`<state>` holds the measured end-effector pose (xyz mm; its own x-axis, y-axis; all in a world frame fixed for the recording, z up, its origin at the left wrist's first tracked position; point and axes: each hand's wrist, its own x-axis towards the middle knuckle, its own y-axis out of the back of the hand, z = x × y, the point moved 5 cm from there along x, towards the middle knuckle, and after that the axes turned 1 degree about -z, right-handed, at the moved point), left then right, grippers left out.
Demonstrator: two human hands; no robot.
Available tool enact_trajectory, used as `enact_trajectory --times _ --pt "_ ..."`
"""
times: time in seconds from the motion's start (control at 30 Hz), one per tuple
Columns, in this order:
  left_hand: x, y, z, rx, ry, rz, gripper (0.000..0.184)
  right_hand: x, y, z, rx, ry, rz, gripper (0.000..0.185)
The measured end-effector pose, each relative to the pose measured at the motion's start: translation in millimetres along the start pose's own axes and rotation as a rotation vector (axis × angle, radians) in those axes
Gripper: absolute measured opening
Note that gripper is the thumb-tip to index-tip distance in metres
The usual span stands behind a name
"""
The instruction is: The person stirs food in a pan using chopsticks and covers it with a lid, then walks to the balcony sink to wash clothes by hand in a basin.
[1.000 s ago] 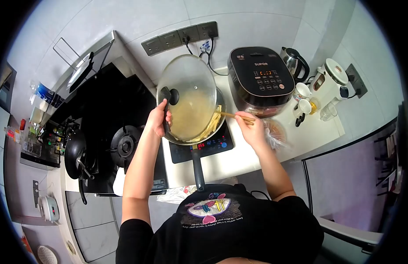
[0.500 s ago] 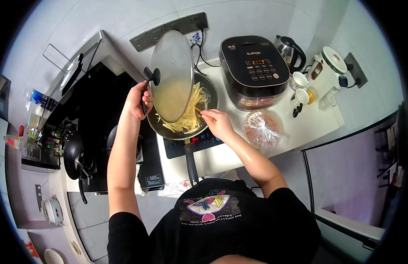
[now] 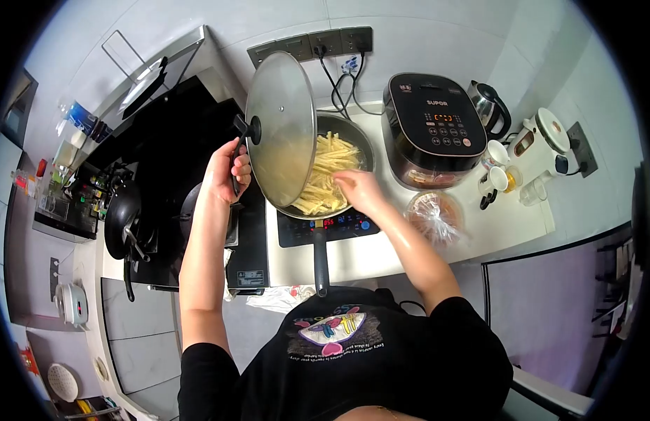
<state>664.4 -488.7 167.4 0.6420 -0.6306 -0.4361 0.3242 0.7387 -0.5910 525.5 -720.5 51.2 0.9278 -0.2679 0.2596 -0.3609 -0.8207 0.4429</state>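
Tilted nearly upright over the pan's left side is a fogged glass lid (image 3: 281,133). My left hand (image 3: 229,170) is closed on its black handle, left of the pan. Pale yellow strips (image 3: 332,158) lie in the dark pan (image 3: 365,140), partly hidden behind the lid. At the pan's right side, my right hand (image 3: 360,189) is closed, its fingertips low over the strips. What it holds cannot be made out among them. Beneath the pan is a lit induction cooker (image 3: 293,231), and the pan's handle (image 3: 321,259) points toward my body.
A black rice cooker (image 3: 434,130) stands right of the pan, with a plastic-wrapped bowl (image 3: 435,217) in front. Behind it are a kettle (image 3: 488,109), cups (image 3: 495,154) and a white appliance (image 3: 542,133). At left are a gas stove (image 3: 157,154) and a wok (image 3: 122,221).
The lid has swung from lying over the pan to nearly upright at its left, uncovering the strips. My right hand has moved left and over the pan; the chopsticks seen in it earlier no longer show.
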Motion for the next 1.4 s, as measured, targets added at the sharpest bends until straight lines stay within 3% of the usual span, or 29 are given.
enact_trajectory --times 0.07,0.13,0.2,0.27,0.33,0.4,0.6,0.7,1.0,1.13,1.4 --pt "-3 2 1 -0.016 -0.005 0.002 0.029 -5 34 -10 0.128 -0.082 0.1 0.018" --pt "-4 5 0 -0.018 -0.002 0.002 0.029 -4 52 -6 0.14 -0.013 0.19 0.019" --pt "-1 5 0 -0.015 -0.022 0.002 0.03 -1 43 2 -0.009 0.123 0.148 0.018" --pt "3 3 0 -0.022 0.0 0.003 0.03 -4 28 14 -0.079 0.093 0.006 0.018" --pt "5 1 0 -0.004 0.006 0.006 0.03 -12 33 3 -0.057 0.08 0.002 0.017" --pt "10 1 -3 0.012 0.02 0.011 0.03 -24 50 -9 0.054 0.118 0.113 0.016" --pt "48 5 -35 0.293 0.024 0.22 0.026 -57 88 8 0.269 -0.05 0.433 0.016" --pt "63 -15 -56 0.404 0.05 0.189 0.024 -74 106 0 0.328 -0.064 0.56 0.015" --pt "108 -20 -92 0.572 0.087 0.228 0.018 -121 141 -21 0.09 -0.066 0.622 0.014" --pt "111 -17 -98 0.576 0.134 0.202 0.019 -134 148 -21 0.162 -0.089 0.621 0.014" --pt "111 -16 -98 0.669 0.033 0.186 0.022 -143 149 -15 0.147 -0.077 0.602 0.015"
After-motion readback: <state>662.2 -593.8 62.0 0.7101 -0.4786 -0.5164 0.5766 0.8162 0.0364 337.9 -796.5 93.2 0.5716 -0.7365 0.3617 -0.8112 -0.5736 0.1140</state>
